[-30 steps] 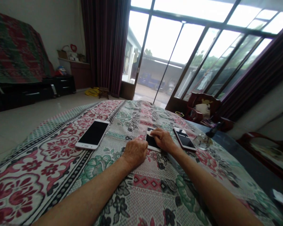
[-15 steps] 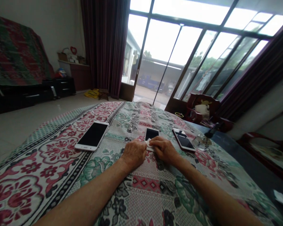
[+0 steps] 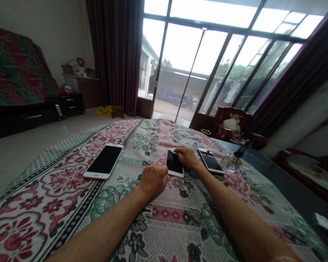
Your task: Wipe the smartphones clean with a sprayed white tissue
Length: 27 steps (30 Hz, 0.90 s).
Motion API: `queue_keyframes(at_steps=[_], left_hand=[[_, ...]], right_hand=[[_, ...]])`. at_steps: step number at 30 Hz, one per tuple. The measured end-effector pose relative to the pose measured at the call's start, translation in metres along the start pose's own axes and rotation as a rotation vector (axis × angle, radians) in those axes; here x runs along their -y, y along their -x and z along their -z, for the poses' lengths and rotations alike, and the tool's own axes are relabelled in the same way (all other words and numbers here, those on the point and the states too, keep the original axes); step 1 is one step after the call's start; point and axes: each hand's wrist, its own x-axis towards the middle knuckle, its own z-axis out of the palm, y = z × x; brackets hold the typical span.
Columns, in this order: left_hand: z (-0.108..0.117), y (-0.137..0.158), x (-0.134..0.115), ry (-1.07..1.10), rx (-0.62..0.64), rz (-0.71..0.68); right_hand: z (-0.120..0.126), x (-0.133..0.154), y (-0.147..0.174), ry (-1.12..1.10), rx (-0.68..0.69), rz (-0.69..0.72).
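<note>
The middle smartphone (image 3: 175, 164), white-edged with a dark screen, lies flat on the patterned cloth. My left hand (image 3: 153, 177) is closed at its lower left edge, fingers curled and partly hidden. Over the phone's top end, my right hand (image 3: 186, 156) pinches a small white tissue (image 3: 172, 150) and presses it to the screen. A larger white smartphone (image 3: 104, 162) rests to the left. To the right lies another smartphone (image 3: 211, 160), its screen catching window reflections.
The floral tablecloth (image 3: 164, 214) covers the table. A clear glass dish (image 3: 231, 162) stands at the right near the dark tabletop (image 3: 265, 174). Beyond are a carved wooden chair (image 3: 232, 122), glass doors (image 3: 188, 72) and a dark curtain (image 3: 112, 54). A white paper (image 3: 326, 222) lies far right.
My right hand has moved with the tissue from the phone's lower end up to its top end, uncovering most of the screen. My left hand stays at the phone's edge.
</note>
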Motion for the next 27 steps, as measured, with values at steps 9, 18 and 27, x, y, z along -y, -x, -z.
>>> queue_keyframes(at_steps=[9, 18, 27], left_hand=[[-0.002, 0.000, 0.002, 0.009, 0.005, -0.003], [-0.004, 0.000, 0.003, 0.004, -0.023, -0.026], [-0.001, -0.001, 0.001, 0.002, 0.005, 0.003]], right_hand=[[0.010, 0.017, 0.041, -0.128, -0.069, 0.163], [0.025, 0.049, 0.085, -0.244, -0.038, 0.272], [0.011, 0.023, 0.040, -0.181, -0.009, 0.230]])
